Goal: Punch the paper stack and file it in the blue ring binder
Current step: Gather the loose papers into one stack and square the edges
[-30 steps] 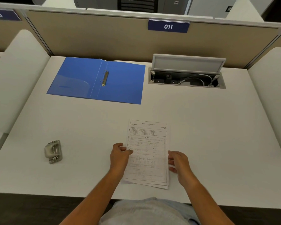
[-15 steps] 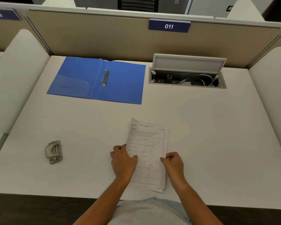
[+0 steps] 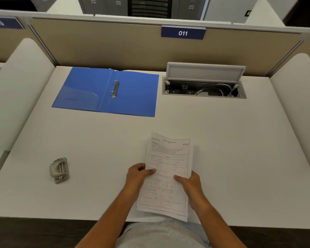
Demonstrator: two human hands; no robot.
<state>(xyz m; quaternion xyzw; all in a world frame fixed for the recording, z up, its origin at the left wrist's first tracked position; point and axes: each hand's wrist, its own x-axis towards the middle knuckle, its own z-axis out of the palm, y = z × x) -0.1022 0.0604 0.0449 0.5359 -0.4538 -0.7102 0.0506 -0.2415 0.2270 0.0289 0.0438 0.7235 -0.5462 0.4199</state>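
Nearest the viewer, a person's two hands hold a paper stack (image 3: pixel 168 158) at the near edge of a white counter (image 3: pixel 231 149). The left hand (image 3: pixel 138 174) pinches the left edge and the right hand (image 3: pixel 191 183) pinches the right edge, thumbs on top, the hands apart with the sheets between them. The stack's near end hangs past the counter edge, and its lower corners are fanned out, not squared. To the left, well apart from the hands, a grey hole punch (image 3: pixel 59 170) sits alone on the counter. At the far left a blue ring binder (image 3: pixel 132 93) lies open and flat, with no pages on its rings (image 3: pixel 115 89). At the far right is an open cable hatch (image 3: pixel 204 86), and behind it a partition with a sign (image 3: pixel 183 33) reading 011. The task looks barely begun: the paper is only gathered in hand, and punching and filing are both left to do. The fingers under the sheets are hidden, the printing is too blurred to read, the number of sheets is unclear, and whether the rings are open cannot be told.
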